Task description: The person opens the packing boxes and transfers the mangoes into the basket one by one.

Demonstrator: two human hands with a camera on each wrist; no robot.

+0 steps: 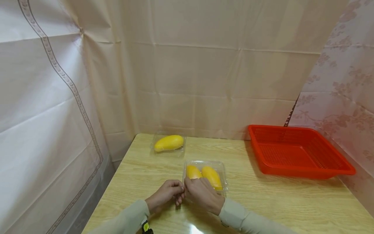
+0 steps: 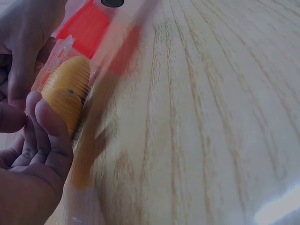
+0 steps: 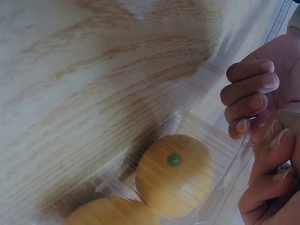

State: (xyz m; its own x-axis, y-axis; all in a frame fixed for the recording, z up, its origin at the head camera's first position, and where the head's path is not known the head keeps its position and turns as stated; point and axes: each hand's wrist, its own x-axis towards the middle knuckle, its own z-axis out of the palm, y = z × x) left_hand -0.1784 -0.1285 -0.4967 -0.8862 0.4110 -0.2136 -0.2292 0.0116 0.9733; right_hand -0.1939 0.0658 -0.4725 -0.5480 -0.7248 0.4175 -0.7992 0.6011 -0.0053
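A clear plastic box (image 1: 219, 165) with two yellow mango-like fruits (image 1: 212, 178) inside stands on the table before me. Green stem tips show on the fruits through the ribbed wall in the wrist views. Both hands meet at the box's near left corner. My left hand (image 1: 165, 195) pinches the rim there between thumb and curled fingers. Right beside it, the right hand (image 1: 204, 196) grips the same edge and covers part of one fruit. In the right wrist view the fingers of the two hands touch at the box edge (image 3: 234, 164); the exact contact is partly hidden.
Another yellow fruit (image 1: 168, 143) lies in a clear plastic container (image 1: 154, 151) at the table's back left. A red plastic basket (image 1: 304, 172) stands at the back right. Hanging cloth (image 1: 204, 71) encloses the wooden table (image 1: 134, 175) at the back and sides.
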